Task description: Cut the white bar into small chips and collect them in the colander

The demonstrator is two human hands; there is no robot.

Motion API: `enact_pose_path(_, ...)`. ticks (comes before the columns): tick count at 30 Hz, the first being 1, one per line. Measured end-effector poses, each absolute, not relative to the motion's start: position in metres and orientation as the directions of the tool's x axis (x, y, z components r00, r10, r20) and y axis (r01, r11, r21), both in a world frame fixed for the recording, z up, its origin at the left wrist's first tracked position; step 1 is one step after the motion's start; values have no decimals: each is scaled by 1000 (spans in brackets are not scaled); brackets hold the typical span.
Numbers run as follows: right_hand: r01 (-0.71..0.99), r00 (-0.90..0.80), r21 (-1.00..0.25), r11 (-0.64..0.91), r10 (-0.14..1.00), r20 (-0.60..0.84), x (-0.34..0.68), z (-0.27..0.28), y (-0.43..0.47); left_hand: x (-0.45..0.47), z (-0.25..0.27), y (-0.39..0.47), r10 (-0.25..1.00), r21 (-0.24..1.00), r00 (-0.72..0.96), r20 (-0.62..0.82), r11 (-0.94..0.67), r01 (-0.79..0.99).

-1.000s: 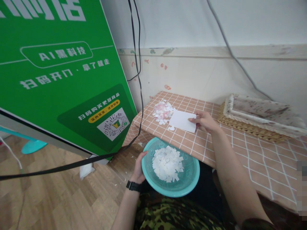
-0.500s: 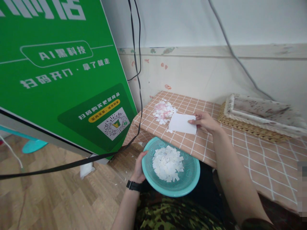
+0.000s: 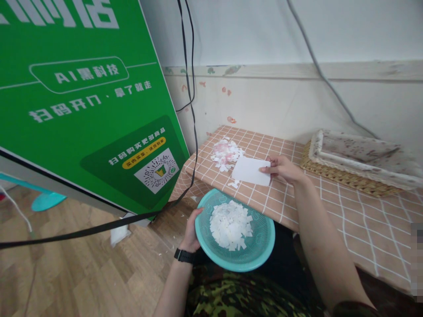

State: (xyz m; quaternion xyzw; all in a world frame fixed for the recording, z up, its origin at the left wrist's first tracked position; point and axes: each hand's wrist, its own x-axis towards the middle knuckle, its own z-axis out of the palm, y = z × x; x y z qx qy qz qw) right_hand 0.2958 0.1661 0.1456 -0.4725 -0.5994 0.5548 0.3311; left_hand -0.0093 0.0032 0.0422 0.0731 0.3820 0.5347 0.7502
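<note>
On the checked tablecloth, the right hand is pinching a white card by its three-o'clock edge.
From that grip, the card is stretching lengthwise toward nine o'clock; a paper pile is lying at ten, nearer the right hand. Toward seven, a bowl is holding paper scraps, the left hand gripping its nine-o'clock rim. Loose bits are lying between card and bowl; a basket is standing at three.
</note>
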Motion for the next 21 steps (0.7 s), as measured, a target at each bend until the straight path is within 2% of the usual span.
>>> enact_pose_path(3, 224, -380, -973, -53, 915, -137, 298, 144, 167, -11, 42, 3, 867, 517, 147, -476, 411, -750)
enact_pose_path(8, 208, -313, -978, -26, 945, -92, 300, 144, 167, -11, 44, 4, 864, 516, 143, -483, 413, -750)
enact_pose_path(14, 267, -428, -963, -32, 892, -148, 299, 144, 166, -11, 48, 4, 861, 520, 138, -490, 416, -746)
enact_pose_path(21, 271, -367, -962, -27, 921, -129, 309, 147, 167, -10, 47, 4, 855, 522, 111, -507, 407, -749)
